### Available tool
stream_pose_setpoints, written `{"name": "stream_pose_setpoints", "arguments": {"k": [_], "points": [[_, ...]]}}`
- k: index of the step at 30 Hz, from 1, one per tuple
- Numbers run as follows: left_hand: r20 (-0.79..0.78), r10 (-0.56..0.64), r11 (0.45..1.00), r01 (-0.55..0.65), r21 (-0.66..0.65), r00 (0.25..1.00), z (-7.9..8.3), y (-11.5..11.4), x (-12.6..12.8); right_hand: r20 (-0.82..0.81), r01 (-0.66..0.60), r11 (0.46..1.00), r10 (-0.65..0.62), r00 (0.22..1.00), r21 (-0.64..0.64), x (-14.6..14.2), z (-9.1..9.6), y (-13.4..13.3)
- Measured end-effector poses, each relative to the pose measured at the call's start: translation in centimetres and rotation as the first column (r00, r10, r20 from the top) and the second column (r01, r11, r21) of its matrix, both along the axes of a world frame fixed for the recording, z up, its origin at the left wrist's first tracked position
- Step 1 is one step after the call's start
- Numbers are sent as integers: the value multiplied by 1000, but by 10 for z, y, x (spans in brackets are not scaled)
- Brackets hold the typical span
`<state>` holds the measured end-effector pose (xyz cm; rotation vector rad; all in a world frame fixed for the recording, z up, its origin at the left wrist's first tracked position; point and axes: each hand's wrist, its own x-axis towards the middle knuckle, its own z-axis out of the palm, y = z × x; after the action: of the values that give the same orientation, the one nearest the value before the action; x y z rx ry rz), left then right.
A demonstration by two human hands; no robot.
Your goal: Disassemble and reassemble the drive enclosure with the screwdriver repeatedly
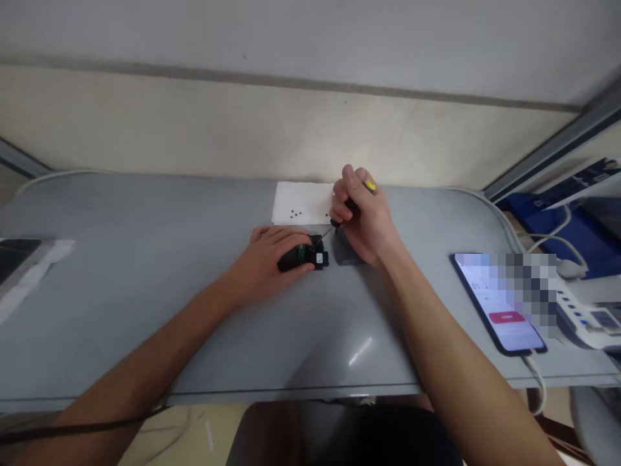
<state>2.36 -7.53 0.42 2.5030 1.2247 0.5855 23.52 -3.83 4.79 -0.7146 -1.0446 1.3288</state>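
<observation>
My left hand is wrapped over a small black device with a green circuit board, holding it down on the grey table. A screwdriver with a black and yellow handle is in the closed fist of my right hand. Its thin shaft slants down to the left, and the tip reaches the device near my left fingertips; whether it sits in a screw is too small to tell. Partly under my right wrist lies a dark grey cover-like piece. Behind the device, several tiny dark screws rest on white folded paper.
A phone with a lit screen lies at the right, a cable plugged into it. Beside it are a white power strip and a blue folder-like object. A dark flat object sits at the left edge. A wall rises behind the table.
</observation>
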Motion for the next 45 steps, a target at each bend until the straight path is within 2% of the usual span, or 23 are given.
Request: {"name": "stream_pose_setpoints", "arguments": {"k": [4, 11, 18, 22, 25, 36, 42, 45], "points": [[15, -3, 1000, 3, 6, 1000, 0, 0, 0, 25, 29, 1000, -29, 999, 7, -3, 2, 0], [13, 0, 1000, 0, 8, 1000, 1, -1, 1, 37, -31, 999, 30, 999, 35, 3, 6, -1], [15, -14, 1000, 14, 21, 1000, 1, -1, 1, -26, -35, 999, 35, 999, 14, -1, 1, -1], [9, -4, 1000, 4, 22, 1000, 1, -1, 1, -86, -66, 998, 67, 994, 8, -4, 4, -2], [-3, -2, 1000, 2, -2, 1000, 1, -2, 2, -71, -88, 996, 89, 993, 11, -2, 8, -3], [13, -10, 1000, 10, 12, 1000, 2, -2, 2, 16, 40, 999, -40, 999, 14, -6, 1, -2], [11, -9, 1000, 9, 22, 1000, 0, -1, 1, -7, -51, 999, 51, 999, 20, -3, 7, -4], [12, -13, 999, 13, 39, 1000, 0, -1, 1, -8, -44, 999, 44, 999, 29, 0, 5, -5]]}}
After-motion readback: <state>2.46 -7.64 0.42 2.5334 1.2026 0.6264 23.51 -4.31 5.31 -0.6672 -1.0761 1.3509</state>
